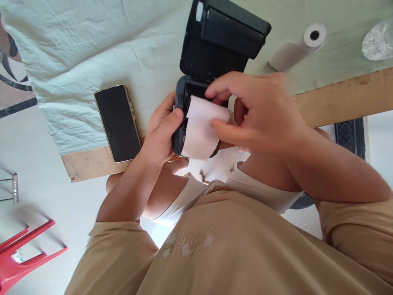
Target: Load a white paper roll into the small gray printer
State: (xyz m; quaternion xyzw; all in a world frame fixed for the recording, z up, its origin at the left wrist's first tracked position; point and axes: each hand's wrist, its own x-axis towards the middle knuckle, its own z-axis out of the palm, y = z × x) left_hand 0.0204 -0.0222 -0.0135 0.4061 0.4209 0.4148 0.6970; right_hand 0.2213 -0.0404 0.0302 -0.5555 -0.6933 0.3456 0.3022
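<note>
A small black receipt printer is held over the table's front edge, its lid swung up and away from me. My left hand grips the printer's left side, thumb on top of its rim. A white paper roll sits in the printer's bay, with its loose end hanging over the near side. My right hand is closed about the roll's right part, thumb on the paper and forefinger at its far side. The other fingers are curled and partly hidden.
A dark-screened phone lies left on the pale green cloth. At the back right are another paper roll, partly unwound, and a clear plastic item. A red stool stands on the floor at lower left.
</note>
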